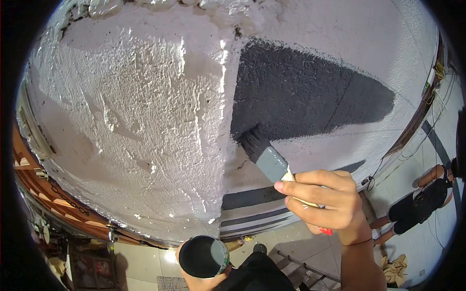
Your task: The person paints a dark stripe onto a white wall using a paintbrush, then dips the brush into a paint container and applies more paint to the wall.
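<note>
My right hand (327, 199) grips the pale handle of a paintbrush (272, 162). The brush's dark bristles touch the wall at the lower left corner of a dark grey painted patch (310, 92). Grey paint coats the ferrule. Low in the view, my left hand (187, 279) is wrapped round a paint can (227, 257) with dark grey paint inside. Most of its fingers are hidden by the can. The rough, whitish wall (141, 97) has a vertical corner edge left of the patch. Narrower grey stripes (255, 198) run below it.
A ladder (310, 269) stands on the tiled floor (286, 240) beneath me. At the right, another person (420, 206) in dark clothes is below. Wooden furniture (92, 264) stands at lower left, near a brown wooden frame (58, 194). Crumpled paper (395, 266) lies lower right.
</note>
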`<state>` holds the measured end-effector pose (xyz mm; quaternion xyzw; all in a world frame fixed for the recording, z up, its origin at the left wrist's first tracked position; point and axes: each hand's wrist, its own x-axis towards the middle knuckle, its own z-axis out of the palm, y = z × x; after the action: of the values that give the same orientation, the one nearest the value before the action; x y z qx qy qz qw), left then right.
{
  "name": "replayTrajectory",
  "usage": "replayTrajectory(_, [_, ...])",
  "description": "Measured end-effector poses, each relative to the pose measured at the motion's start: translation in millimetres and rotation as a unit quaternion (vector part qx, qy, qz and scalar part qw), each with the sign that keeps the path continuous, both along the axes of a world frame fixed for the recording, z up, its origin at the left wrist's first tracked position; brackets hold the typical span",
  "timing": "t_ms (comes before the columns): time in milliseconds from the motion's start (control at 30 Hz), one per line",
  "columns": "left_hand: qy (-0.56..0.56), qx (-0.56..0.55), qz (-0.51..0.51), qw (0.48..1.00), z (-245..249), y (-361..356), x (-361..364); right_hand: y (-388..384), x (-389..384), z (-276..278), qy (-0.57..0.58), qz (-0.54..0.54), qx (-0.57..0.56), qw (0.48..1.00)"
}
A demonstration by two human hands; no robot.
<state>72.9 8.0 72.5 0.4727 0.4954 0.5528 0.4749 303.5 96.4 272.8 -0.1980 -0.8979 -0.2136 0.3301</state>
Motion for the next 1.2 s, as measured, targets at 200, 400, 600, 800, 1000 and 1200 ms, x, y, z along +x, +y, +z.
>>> replayTrajectory(200, [0.0,-0.001,0.005,1.0,0,-2,0,8,-3,-4,0.016,0.023,0.033,0.999])
replayTrajectory(400, [-0.003,-0.001,0.008,1.0,-1,-5,2,11,-8,-4,0.015,0.035,0.049,0.998])
replayTrajectory(600, [-0.013,0.006,0.013,1.0,-1,-4,7,11,-8,-3,0.011,0.034,0.052,0.998])
replayTrajectory(800, [-0.021,0.012,0.024,0.999,-1,-7,10,-15,4,14,0.037,-0.013,0.037,0.999])
replayTrajectory(1000, [-0.025,0.007,0.025,0.999,-3,-11,12,-13,1,10,0.031,0.003,0.048,0.998])
replayTrajectory(1200, [-0.031,0.005,0.032,0.999,-6,-12,13,0,-1,3,0.032,0.027,0.053,0.998])
